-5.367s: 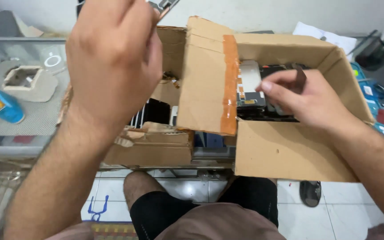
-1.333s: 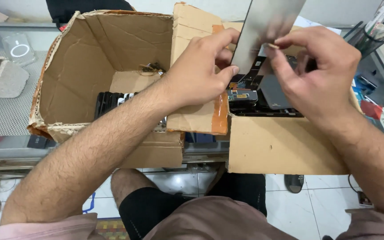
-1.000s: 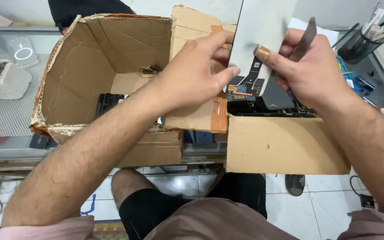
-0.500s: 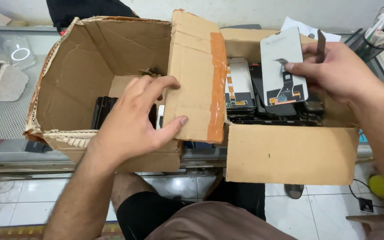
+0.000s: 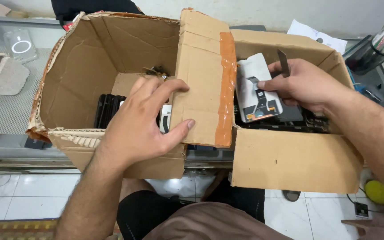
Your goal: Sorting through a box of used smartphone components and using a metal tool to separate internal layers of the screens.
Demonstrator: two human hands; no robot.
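The left hand (image 5: 141, 129) lay spread on the cardboard flap (image 5: 203, 80) between the two boxes, thumb pressing its near edge. Farther right, the right hand (image 5: 305, 84) pinched a white phone screen panel (image 5: 256, 89), long axis upright, above the right box (image 5: 290, 160).
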